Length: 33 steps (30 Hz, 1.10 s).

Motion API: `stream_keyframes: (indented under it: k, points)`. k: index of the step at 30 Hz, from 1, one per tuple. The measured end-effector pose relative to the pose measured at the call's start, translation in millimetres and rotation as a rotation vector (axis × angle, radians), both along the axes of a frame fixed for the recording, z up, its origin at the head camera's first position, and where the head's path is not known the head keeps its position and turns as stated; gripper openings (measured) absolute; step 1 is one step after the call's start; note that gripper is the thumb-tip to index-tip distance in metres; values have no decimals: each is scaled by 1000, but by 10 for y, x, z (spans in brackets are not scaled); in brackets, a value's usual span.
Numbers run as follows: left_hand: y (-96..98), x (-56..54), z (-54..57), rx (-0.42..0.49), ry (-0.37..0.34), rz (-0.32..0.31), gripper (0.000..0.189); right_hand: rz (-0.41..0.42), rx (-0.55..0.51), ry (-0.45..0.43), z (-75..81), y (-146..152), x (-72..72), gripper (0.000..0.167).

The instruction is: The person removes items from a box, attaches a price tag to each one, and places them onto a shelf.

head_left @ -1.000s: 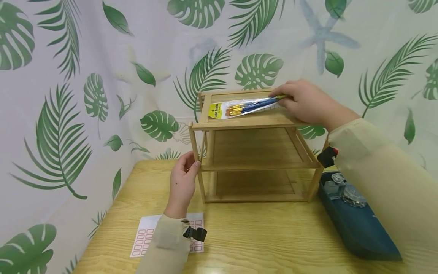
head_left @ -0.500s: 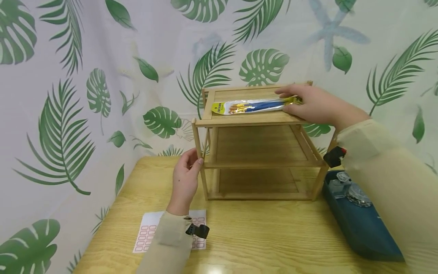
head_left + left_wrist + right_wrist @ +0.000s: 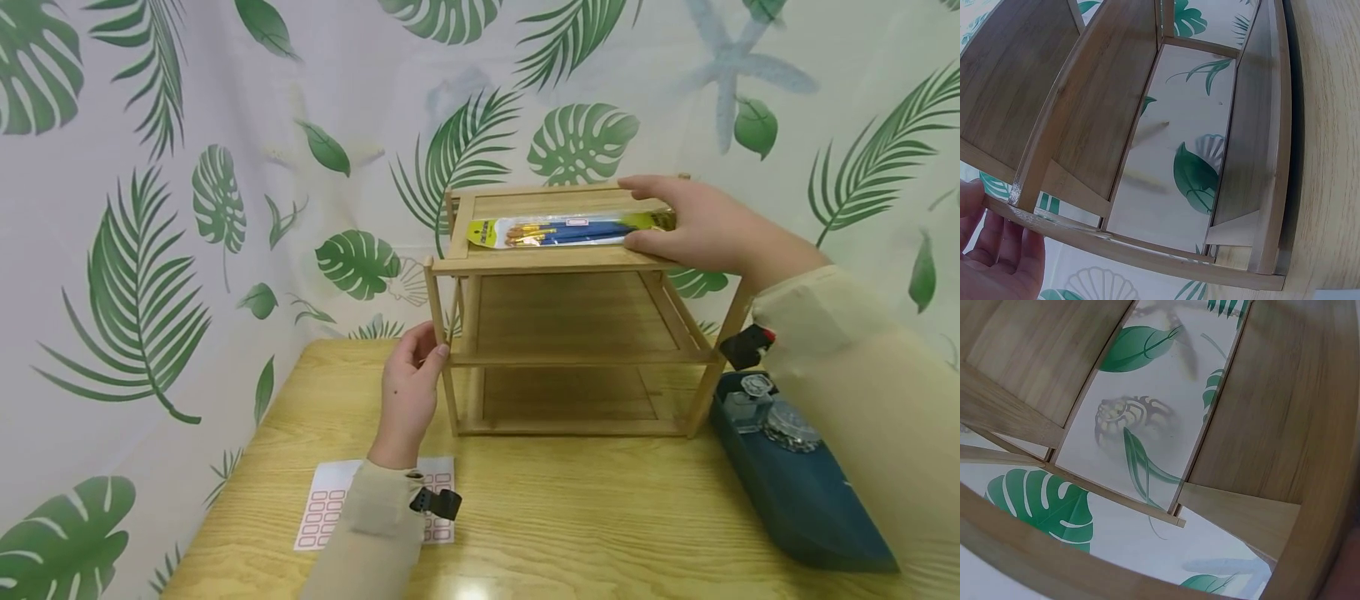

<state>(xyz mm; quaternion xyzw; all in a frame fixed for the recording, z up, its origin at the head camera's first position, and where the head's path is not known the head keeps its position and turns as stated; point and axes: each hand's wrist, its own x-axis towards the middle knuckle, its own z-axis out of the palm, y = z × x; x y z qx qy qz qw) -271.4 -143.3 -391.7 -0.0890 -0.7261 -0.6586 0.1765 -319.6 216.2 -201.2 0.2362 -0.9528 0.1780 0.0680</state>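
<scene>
A clear packet of blue-handled artist brushes (image 3: pixel 562 232) with a yellow label lies flat on the top board of a wooden shelf rack (image 3: pixel 570 267). My right hand (image 3: pixel 701 221) is at the packet's right end, its thumb on the near side and its fingers spread apart toward the far side. My left hand (image 3: pixel 408 383) grips the rack's front left post at middle-board height. In the left wrist view, the thumb and curled fingers (image 3: pixel 1013 244) sit on either side of that post. Only a blurred edge of the right hand shows in the right wrist view.
Right of the rack, a dark blue tray (image 3: pixel 802 500) holds a clear glass bottle (image 3: pixel 750 404) and a round silvery item (image 3: pixel 791 427). A sheet of red-outlined labels (image 3: pixel 322 508) lies under the left forearm. A leaf-patterned cloth (image 3: pixel 570 67) hangs behind the wooden table (image 3: pixel 570 508).
The brush packet, earlier held tilted at its right end, now lies flat on the top board. The right hand's fingers have spread and shifted slightly right. The left hand keeps its grip.
</scene>
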Motion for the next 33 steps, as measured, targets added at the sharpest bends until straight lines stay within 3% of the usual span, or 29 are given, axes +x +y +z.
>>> stream_keyframes:
  k: [19,33]
  points:
    - [-5,-3,2,-7,-4,2,33,26,-60,89,27,93,338,75]
    - [6,5,3,-6,-3,3,35,-15,-87,210,12,333,745,68]
